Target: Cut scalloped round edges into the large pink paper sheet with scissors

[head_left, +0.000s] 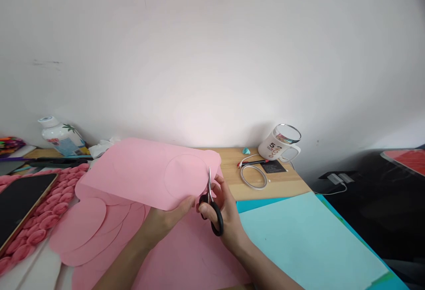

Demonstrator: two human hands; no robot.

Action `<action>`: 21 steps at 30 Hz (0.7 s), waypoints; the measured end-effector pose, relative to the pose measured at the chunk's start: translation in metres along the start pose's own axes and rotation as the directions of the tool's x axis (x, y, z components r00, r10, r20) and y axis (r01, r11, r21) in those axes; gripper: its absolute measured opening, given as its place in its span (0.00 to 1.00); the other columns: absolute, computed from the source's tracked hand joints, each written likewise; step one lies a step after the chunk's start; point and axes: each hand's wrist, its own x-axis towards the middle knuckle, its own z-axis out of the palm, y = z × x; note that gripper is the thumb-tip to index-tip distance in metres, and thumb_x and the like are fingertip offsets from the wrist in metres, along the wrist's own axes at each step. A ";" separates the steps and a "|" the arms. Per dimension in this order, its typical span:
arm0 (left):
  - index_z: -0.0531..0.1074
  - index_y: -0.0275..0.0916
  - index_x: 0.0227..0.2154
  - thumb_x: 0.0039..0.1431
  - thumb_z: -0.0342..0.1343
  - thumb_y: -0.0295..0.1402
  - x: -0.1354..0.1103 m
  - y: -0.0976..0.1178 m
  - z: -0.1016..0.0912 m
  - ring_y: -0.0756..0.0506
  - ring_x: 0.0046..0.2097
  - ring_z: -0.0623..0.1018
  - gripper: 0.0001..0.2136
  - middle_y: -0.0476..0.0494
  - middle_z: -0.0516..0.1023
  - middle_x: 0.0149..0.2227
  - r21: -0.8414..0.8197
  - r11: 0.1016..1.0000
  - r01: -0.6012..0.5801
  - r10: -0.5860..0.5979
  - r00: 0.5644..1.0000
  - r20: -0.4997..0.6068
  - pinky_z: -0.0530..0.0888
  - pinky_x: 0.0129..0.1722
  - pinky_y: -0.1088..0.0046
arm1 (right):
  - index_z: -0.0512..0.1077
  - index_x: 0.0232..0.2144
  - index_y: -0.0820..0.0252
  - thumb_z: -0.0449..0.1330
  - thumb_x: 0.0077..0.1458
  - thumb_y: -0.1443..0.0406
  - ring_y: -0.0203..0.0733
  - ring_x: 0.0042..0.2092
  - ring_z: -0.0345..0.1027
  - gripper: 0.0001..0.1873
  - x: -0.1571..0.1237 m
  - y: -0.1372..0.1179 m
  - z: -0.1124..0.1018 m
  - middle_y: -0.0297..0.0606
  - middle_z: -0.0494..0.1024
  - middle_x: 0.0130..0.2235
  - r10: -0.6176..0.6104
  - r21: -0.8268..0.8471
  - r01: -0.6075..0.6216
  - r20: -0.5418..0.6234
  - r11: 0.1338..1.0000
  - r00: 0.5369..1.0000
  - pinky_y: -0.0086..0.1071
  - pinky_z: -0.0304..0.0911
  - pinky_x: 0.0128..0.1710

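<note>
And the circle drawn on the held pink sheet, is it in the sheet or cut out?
In: the circle is a thin line, with the pink sheet continuing around its left side. Right edge: cannot tell.

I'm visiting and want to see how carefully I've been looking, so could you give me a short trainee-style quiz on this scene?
1. Name the tool in the person's right hand.
2. True or false: a circle is drawn on the pink sheet that the left hand grips.
3. What colour is the large top sheet at the lower right of the picture?
A) Yellow
B) Pale blue
C) Black

Key:
1. Scissors with black handles.
2. True.
3. B.
</note>
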 end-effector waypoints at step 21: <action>0.73 0.38 0.35 0.54 0.54 0.33 -0.003 -0.010 0.005 0.44 0.40 0.76 0.08 0.46 0.78 0.34 -0.107 0.994 -0.013 0.004 0.997 -0.081 0.74 0.40 0.68 | 0.55 0.47 0.48 0.67 0.39 0.61 0.35 0.29 0.63 0.34 -0.003 0.003 0.006 0.33 0.63 0.36 0.006 -0.009 -0.006 -0.055 1.000 0.998 0.28 0.59 0.23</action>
